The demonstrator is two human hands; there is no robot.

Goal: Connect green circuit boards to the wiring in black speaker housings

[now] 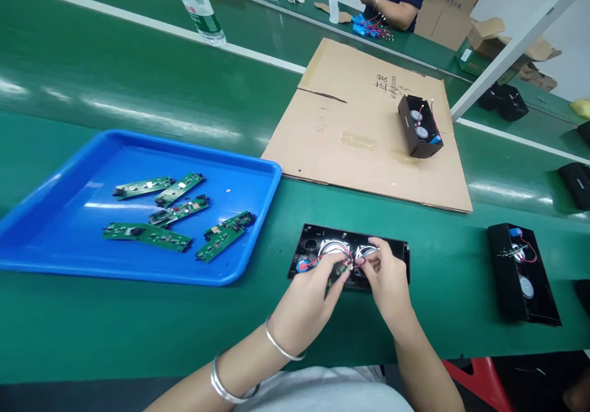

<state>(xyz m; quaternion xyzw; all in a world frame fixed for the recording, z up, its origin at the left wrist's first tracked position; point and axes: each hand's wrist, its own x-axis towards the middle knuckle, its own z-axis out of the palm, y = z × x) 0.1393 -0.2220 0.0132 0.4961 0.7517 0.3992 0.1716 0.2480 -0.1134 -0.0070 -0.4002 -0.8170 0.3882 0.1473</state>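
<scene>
A black speaker housing (302,240) lies open-side up in front of me, with two round speakers (332,247) and a blue battery (303,265) inside. Over it, my left hand (318,283) pinches a small green circuit board (342,269), mostly hidden by the fingers. Close beside it, the fingertips of my right hand (385,273) are closed on a thin red wire (357,261) at the board's edge. Whether the wire's plug sits in the board's socket I cannot tell.
A blue tray (175,277) with several circuit boards (179,210) stands at left. Cardboard (318,147) bears another speaker housing (419,144); a further open housing (502,277) is at right. A water bottle (203,15) stands behind. Across the line, a person (391,0) works near blue batteries (366,26).
</scene>
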